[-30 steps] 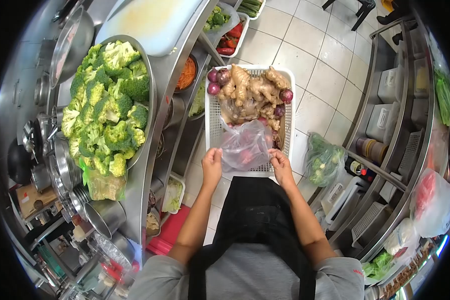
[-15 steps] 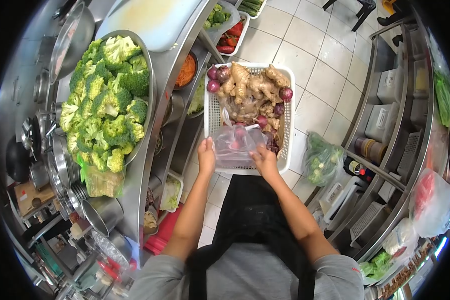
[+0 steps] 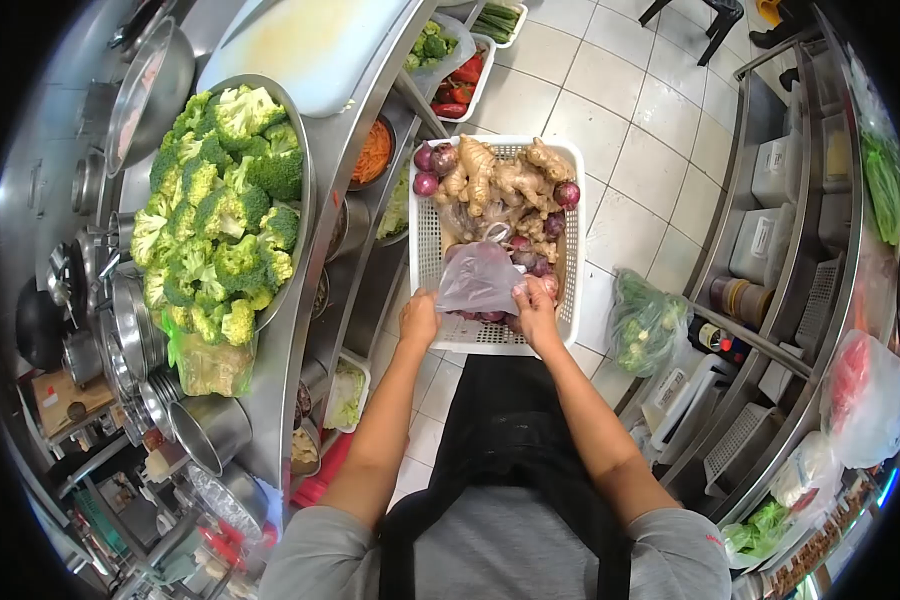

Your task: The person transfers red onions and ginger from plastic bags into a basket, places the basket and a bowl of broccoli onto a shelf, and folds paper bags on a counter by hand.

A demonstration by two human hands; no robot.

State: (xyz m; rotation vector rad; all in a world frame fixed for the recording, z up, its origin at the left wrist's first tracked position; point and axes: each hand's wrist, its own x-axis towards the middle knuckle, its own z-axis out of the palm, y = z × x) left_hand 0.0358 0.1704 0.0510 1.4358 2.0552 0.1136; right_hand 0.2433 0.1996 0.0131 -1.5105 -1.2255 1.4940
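Observation:
A thin, cloudy plastic bag (image 3: pixel 478 279) is stretched between my two hands over the near part of a white perforated basket (image 3: pixel 427 240). My left hand (image 3: pixel 419 318) pinches the bag's left edge, and my right hand (image 3: pixel 537 312) grips its right edge. Ginger (image 3: pixel 477 172) fills the far part of the basket. Red onions (image 3: pixel 566 194) lie at its far corners and along its right side. More onions are partly hidden beneath the bag and beside my right hand.
Broccoli (image 3: pixel 220 210) is heaped in a metal bowl on the steel counter (image 3: pixel 300 180) at left, below a cutting board (image 3: pixel 295 50). A bag of greens (image 3: pixel 645 320) lies on the floor beside the right shelves (image 3: pixel 740 190). Part of another person's foot (image 3: pixel 770 38) shows at top right.
The bag has been folded smaller and now lies flatter between my hands. My right hand has moved inward, towards my left. The basket has shifted slightly in view.

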